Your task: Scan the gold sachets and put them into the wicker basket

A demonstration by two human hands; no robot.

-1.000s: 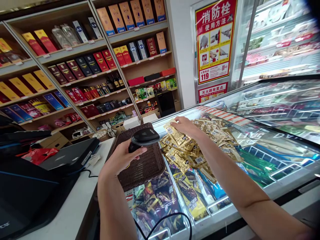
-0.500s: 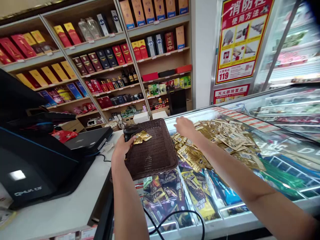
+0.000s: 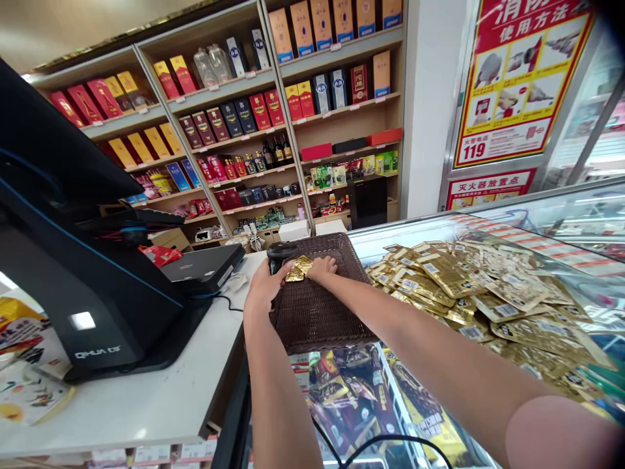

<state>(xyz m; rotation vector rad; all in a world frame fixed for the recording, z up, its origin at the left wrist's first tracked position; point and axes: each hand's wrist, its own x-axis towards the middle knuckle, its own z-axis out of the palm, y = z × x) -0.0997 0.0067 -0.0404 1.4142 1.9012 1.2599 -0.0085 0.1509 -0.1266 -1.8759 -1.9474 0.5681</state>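
My left hand [image 3: 263, 290] is closed at the left side of a brown woven basket [image 3: 317, 312], its thumb pressed on small gold foil packets [image 3: 295, 273]. A black device [image 3: 282, 250], seemingly a handheld scanner, sits right against this hand; whether the fingers also wrap its handle is hidden. Over the basket, my right hand [image 3: 323, 267] has its fingers curled and meets the edge of the gold packets by the left thumb. To the right, a large heap of gold foil packets [image 3: 449, 280] lies on the glass freezer top.
The glass-topped freezer [image 3: 405, 233] holds wrapped ice creams below the basket. At left, a black point-of-sale terminal [image 3: 112, 312] stands on a white counter [image 3: 146, 404]. A black cable [image 3: 390, 443] loops in front. Shelves of boxed bottles [image 3: 342, 88] line the back wall.
My right hand has moved left from the packet heap to the packets at my left hand. The left hand stays at the basket's left side. The whole view has shifted.
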